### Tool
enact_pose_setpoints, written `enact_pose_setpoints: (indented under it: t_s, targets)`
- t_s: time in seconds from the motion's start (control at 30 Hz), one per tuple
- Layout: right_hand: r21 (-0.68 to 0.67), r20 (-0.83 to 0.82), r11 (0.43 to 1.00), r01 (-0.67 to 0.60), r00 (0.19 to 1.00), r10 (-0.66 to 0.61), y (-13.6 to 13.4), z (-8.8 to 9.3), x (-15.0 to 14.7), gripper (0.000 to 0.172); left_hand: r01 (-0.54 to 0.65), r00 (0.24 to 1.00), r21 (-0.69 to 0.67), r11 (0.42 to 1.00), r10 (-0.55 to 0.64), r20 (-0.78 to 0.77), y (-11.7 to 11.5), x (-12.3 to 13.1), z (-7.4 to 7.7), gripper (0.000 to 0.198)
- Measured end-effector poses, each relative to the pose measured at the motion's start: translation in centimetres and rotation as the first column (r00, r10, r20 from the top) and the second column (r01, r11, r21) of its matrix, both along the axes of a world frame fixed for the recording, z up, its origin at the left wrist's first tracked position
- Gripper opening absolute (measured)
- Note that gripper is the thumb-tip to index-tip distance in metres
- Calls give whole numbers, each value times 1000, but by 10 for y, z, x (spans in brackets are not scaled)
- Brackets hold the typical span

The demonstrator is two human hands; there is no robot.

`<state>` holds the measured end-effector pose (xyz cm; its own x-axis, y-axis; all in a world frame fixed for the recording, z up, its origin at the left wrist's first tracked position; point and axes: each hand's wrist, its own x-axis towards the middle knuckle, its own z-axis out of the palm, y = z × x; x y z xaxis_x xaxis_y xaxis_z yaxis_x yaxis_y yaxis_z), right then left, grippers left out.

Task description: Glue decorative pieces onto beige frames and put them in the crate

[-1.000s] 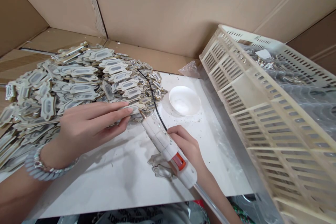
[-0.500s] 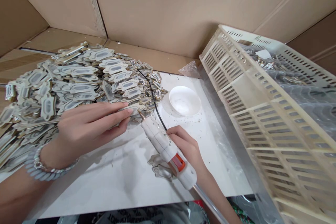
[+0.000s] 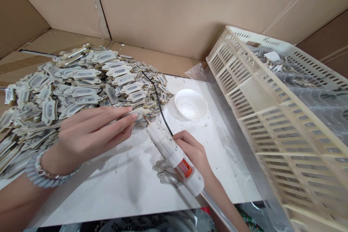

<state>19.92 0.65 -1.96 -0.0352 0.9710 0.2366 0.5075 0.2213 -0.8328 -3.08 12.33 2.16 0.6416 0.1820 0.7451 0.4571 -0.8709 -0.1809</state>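
Likely gluing: my left hand (image 3: 91,130) pinches plate (image 3: 140,111), right hand (image 3: 192,149) grips glue gun (image 3: 165,143) at plate's 4 o'clock; next needs clean lift-off.

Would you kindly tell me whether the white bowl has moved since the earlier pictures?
No, the white bowl sits in the same spot, left of the crate.

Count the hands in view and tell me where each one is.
2: the left hand pinches a pale piece near the pile; the right hand grips the glue gun, partly hidden behind it.
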Motion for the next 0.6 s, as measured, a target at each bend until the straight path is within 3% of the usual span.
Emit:
enact_pose_setpoints:
  t_s: [0.4, 0.5, 0.6]
  targets:
    - [-24, 1, 999, 48, 999, -48, 1, 0, 1, 15, -9, 1000, -6, 1000, 9, 11, 2, -4, 1, 23]
    - [-59, 11, 992, 109, 994, -109, 1, -1, 2, 16, -6, 1000, -72, 997, 8, 30, 0, -4, 2, 25]
    - [-32, 1, 979, 201, 980, -201, 1, 1, 2, 16, 18, 997, -227, 974, -2, 72, -6, 0, 1, 22]
